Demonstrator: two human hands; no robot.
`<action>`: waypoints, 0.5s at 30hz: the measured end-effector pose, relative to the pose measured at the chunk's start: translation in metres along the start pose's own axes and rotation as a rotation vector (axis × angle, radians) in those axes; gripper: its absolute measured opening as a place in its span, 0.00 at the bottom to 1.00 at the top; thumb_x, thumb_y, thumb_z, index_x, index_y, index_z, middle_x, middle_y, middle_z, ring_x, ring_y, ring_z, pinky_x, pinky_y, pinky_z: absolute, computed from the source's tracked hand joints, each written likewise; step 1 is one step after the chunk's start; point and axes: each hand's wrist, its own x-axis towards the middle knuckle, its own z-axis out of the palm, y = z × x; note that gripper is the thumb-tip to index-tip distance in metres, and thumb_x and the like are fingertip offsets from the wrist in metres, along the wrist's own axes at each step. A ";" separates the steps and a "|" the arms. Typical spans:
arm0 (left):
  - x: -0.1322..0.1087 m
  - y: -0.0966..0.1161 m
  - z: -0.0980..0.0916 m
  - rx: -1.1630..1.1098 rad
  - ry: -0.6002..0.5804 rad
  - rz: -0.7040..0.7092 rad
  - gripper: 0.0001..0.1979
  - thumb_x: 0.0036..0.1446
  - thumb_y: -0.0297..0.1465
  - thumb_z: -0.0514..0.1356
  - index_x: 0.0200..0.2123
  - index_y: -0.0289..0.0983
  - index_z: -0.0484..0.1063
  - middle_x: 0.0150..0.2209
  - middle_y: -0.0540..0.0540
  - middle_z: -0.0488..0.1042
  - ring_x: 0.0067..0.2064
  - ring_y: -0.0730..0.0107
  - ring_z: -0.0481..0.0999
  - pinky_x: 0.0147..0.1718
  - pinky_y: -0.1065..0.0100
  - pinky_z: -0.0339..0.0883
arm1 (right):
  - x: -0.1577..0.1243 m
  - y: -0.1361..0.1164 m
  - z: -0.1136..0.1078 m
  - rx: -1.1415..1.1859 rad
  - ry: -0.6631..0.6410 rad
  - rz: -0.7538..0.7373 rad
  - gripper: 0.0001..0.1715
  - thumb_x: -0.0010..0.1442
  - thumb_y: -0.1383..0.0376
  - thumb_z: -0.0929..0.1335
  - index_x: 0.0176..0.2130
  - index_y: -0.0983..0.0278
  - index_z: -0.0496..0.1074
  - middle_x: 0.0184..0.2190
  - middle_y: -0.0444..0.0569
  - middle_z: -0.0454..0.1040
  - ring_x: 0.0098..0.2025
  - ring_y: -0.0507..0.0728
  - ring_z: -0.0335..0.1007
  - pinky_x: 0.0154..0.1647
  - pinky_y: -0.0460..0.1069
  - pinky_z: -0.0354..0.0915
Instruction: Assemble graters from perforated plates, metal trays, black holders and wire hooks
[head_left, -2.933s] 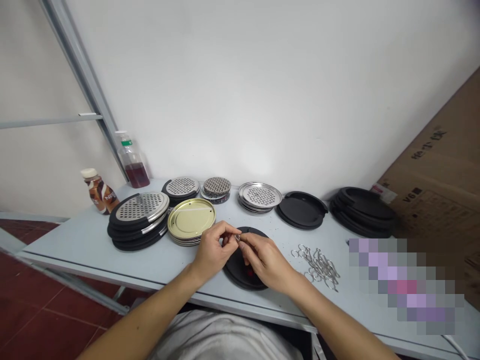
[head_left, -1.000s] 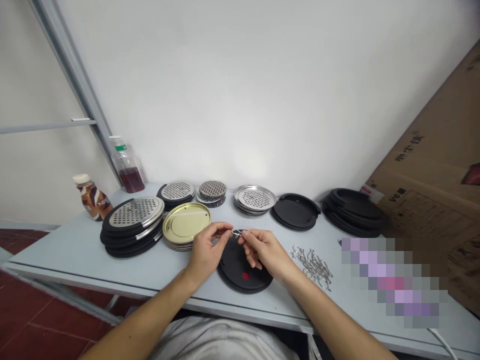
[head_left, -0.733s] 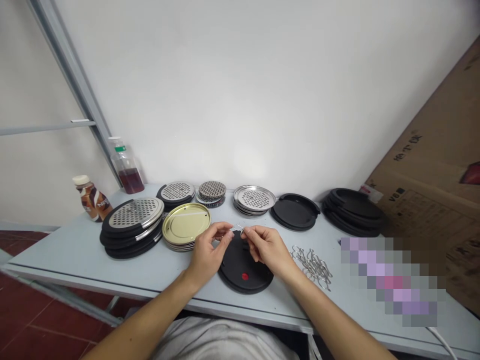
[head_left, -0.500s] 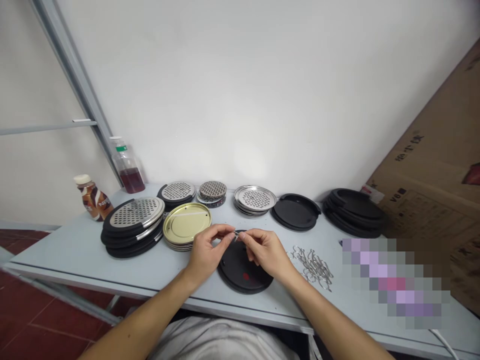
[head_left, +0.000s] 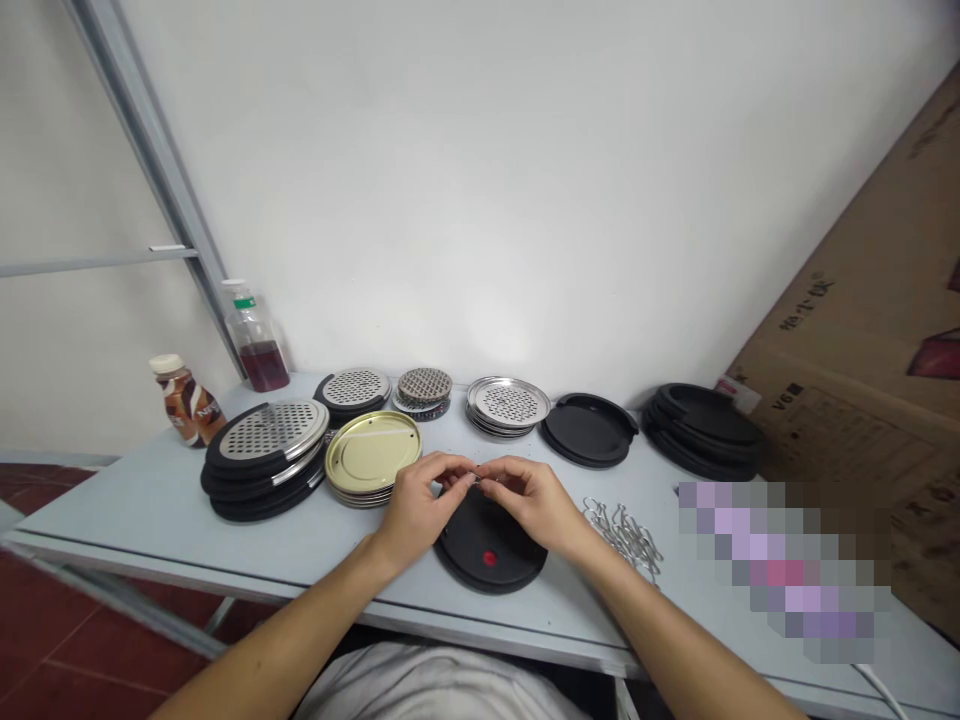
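Note:
My left hand [head_left: 420, 505] and my right hand [head_left: 532, 500] meet at their fingertips, both pinching a small metal wire piece [head_left: 475, 478]. Most of that piece is hidden by the fingers. Below them a round black disc [head_left: 491, 545] with a red spot lies on the table, its far edge covered by my hands. To the right of my right hand is a loose pile of metal wire hooks [head_left: 626, 532]. A stack of gold-coloured round lids [head_left: 375, 450] stands beside my left hand.
Black-rimmed perforated discs [head_left: 262, 460] are stacked at left, with another stack [head_left: 356, 388] behind. Smaller perforated discs [head_left: 424, 385], steel perforated plates [head_left: 510, 402] and black round shells [head_left: 589, 430] line the wall. Two bottles [head_left: 259, 340] stand far left; a cardboard box [head_left: 862, 370] is at right.
My fingertips have come closer together around the small wire piece, and more of it is now covered. The view has shifted slightly; the discs and stacks lie as before.

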 end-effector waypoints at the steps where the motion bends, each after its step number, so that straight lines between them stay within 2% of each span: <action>1: 0.005 -0.002 0.001 0.003 -0.028 -0.008 0.06 0.59 0.26 0.62 0.39 0.38 0.78 0.34 0.49 0.79 0.34 0.71 0.76 0.35 0.72 0.69 | 0.003 0.002 -0.005 -0.091 0.010 -0.037 0.09 0.59 0.64 0.69 0.40 0.62 0.78 0.34 0.48 0.80 0.36 0.56 0.75 0.41 0.52 0.69; 3: 0.015 -0.006 0.005 0.012 -0.088 -0.024 0.08 0.58 0.24 0.62 0.40 0.39 0.79 0.34 0.49 0.80 0.34 0.71 0.77 0.35 0.72 0.69 | 0.008 0.008 -0.013 -0.202 0.032 -0.087 0.09 0.59 0.65 0.69 0.40 0.61 0.79 0.37 0.48 0.80 0.39 0.57 0.76 0.44 0.52 0.69; 6: 0.024 -0.012 0.009 0.027 -0.153 -0.050 0.10 0.57 0.23 0.61 0.40 0.39 0.79 0.34 0.50 0.81 0.35 0.70 0.78 0.34 0.73 0.69 | 0.011 0.017 -0.014 -0.220 0.070 -0.080 0.09 0.59 0.65 0.68 0.40 0.62 0.79 0.37 0.50 0.81 0.39 0.58 0.76 0.45 0.54 0.69; 12: 0.011 -0.013 0.001 0.065 -0.180 -0.094 0.09 0.58 0.24 0.60 0.39 0.37 0.78 0.29 0.50 0.79 0.29 0.71 0.76 0.28 0.74 0.67 | 0.000 0.018 0.004 -0.191 0.073 -0.056 0.09 0.60 0.66 0.67 0.39 0.63 0.78 0.36 0.49 0.81 0.38 0.57 0.77 0.42 0.51 0.71; 15: 0.007 -0.013 -0.003 0.084 -0.164 -0.084 0.07 0.58 0.25 0.60 0.39 0.38 0.77 0.33 0.50 0.79 0.33 0.70 0.77 0.31 0.74 0.68 | -0.002 0.013 0.008 -0.275 0.092 -0.102 0.10 0.60 0.69 0.67 0.39 0.61 0.78 0.37 0.48 0.80 0.40 0.57 0.75 0.45 0.51 0.69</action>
